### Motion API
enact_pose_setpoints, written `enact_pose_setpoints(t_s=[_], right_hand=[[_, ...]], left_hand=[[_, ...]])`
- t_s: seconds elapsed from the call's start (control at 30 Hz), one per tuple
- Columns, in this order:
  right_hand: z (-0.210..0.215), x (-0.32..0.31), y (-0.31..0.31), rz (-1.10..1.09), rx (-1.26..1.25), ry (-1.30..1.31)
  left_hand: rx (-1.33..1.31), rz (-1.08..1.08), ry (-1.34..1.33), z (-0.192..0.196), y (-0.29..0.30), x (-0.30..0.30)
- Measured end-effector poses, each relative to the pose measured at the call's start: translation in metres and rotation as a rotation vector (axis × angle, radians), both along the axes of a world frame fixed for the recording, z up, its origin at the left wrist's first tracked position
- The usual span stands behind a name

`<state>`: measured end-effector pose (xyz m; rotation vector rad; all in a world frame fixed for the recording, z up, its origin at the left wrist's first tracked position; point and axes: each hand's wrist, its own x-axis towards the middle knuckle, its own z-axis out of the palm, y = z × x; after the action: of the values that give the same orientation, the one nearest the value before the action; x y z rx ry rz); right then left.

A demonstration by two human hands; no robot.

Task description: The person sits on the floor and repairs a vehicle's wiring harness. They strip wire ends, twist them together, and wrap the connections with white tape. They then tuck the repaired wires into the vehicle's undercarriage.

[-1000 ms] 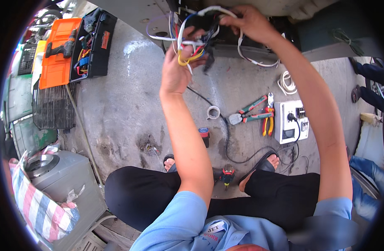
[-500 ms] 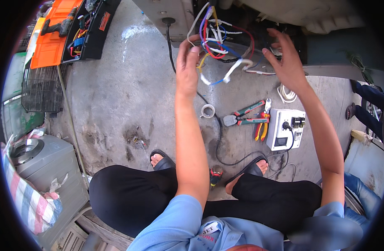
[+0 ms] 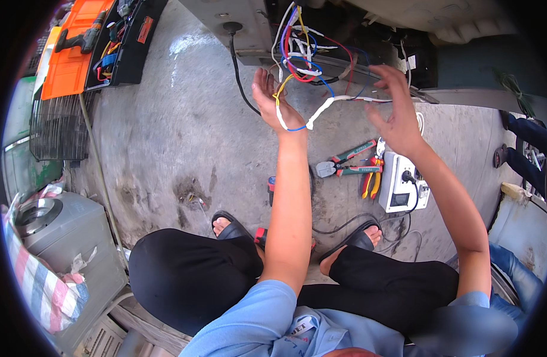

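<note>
Coloured wires (image 3: 303,56) spilling from the grey metal casing (image 3: 237,27) now hang released, as the left hand (image 3: 272,98) and right hand (image 3: 392,113) have drawn back open-palmed, only a white-sleeved strand (image 3: 330,106) draped between them.

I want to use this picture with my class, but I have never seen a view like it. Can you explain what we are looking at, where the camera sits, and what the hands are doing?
The camera is worn on a person's head and looks down, so the round, bent edges come from its wide lens. The person squats in sandals on a concrete floor. Both bare arms reach up from the lower edge toward a bundle of coloured wires hanging from an opened machine. The left hand is open, with a white-wrapped wire and yellow and blue strands draped over it. The right hand is open too, fingers spread, beside that wire; whether it touches is unclear. On the floor lie pliers with red and green grips, a white power strip, and an open orange and black tool case.
</note>
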<state>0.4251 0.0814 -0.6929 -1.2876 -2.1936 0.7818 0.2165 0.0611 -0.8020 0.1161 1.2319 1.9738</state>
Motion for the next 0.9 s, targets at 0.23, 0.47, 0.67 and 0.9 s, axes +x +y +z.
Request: enact_pose_setpoints(t_s=[0.23, 0.47, 0.67, 0.9], right_hand=[[0.005, -0.022, 0.008, 0.378, 0.121, -0.301], [0.016, -0.020, 0.067, 0.130, 0.451, -0.391], [-0.006, -0.059, 0.081, 0.058, 0.345, -0.128], [-0.020, -0.079, 0.086, -0.043, -0.216, 0.446]], left_hand=[[0.145, -0.556, -0.346, 0.018, -0.002, -0.026], [0.217, -0.863, -0.160, 0.029, 0.002, -0.047], [0.045, -0.852, 0.060, 0.049, 0.018, -0.029], [0.138, -0.888, -0.114, 0.074, 0.026, 0.005]])
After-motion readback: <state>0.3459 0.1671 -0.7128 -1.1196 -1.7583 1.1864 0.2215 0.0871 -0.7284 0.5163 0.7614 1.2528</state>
